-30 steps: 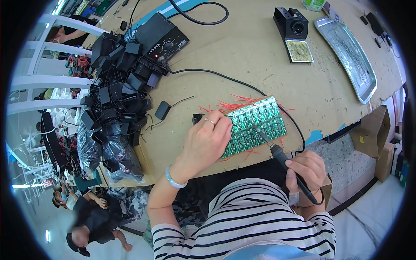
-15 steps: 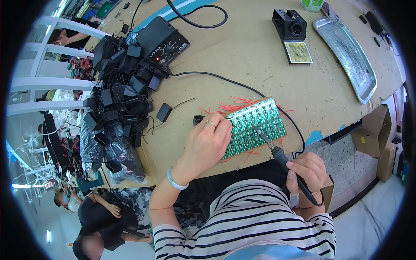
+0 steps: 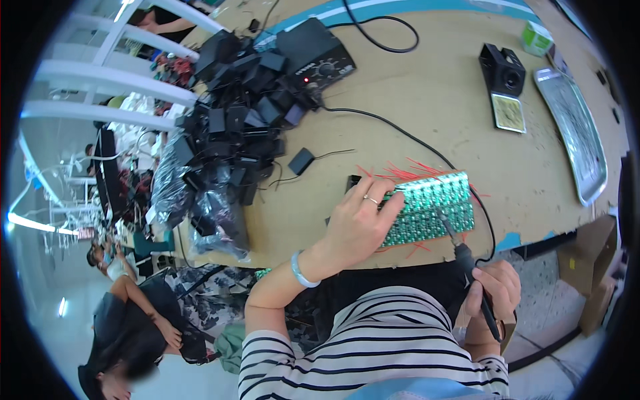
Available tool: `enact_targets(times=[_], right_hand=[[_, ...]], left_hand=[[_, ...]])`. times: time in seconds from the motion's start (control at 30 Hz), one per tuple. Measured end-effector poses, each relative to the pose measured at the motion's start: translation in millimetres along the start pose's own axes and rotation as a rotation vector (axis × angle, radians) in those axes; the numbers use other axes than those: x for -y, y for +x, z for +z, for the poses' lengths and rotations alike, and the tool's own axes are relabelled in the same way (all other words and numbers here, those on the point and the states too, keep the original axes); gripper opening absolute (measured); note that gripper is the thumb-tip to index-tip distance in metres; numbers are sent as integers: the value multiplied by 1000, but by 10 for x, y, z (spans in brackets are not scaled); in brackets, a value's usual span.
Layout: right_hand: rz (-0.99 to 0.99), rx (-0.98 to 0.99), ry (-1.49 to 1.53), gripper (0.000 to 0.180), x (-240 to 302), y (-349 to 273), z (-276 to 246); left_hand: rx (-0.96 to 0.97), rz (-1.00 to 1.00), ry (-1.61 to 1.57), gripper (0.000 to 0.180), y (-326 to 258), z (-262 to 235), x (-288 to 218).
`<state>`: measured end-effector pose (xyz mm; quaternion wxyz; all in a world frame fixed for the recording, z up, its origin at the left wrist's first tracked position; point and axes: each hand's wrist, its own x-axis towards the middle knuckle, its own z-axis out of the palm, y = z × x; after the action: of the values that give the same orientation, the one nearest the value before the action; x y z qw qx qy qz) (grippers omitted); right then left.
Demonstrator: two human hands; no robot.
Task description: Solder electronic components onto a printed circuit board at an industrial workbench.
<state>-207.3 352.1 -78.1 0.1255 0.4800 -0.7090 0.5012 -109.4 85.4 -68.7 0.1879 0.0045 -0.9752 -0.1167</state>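
Observation:
A green circuit board [image 3: 433, 225] lies near the table's front edge, its face crowded with small solder points. Thin red wires [image 3: 419, 171] stick out from under its far and near sides. My left hand [image 3: 360, 223] rests over the board's left end, fingers bent and drawn together; whatever they pinch is hidden. In my right hand [image 3: 497, 290] is a soldering iron [image 3: 465, 257] with a dark handle, gripped like a pen. Its metal tip points up and left onto the middle of the board, but contact is too small to judge.
Black plastic cases [image 3: 250, 127] are heaped at the left beside a soldering station [image 3: 317, 53] with a lit red light. The iron's black cable [image 3: 400, 130] crosses the table. An iron stand [image 3: 503, 73] and metal tray [image 3: 573, 137] are at right. A co-worker [image 3: 137, 320] is at lower left.
The whole view has swung, so table and board appear farther right. My left hand stays at the board's left end, and the soldering iron's tip still points at the board's middle.

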Motion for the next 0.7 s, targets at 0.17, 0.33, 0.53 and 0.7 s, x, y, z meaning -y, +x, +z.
enact_targets(times=[0.17, 0.33, 0.53, 0.7], right_hand=[[20, -42, -23, 8, -8, 25, 32], [34, 13, -4, 12, -24, 59, 27], [30, 31, 2, 13, -1, 101, 46], [7, 18, -2, 13, 0, 86, 46]], left_hand=[[-237, -428, 128, 26, -173, -272, 213], [72, -480, 444, 28, -645, -436, 779], [188, -309, 574, 27, -781, -507, 923], [-185, -427, 114, 13, -612, -560, 740]])
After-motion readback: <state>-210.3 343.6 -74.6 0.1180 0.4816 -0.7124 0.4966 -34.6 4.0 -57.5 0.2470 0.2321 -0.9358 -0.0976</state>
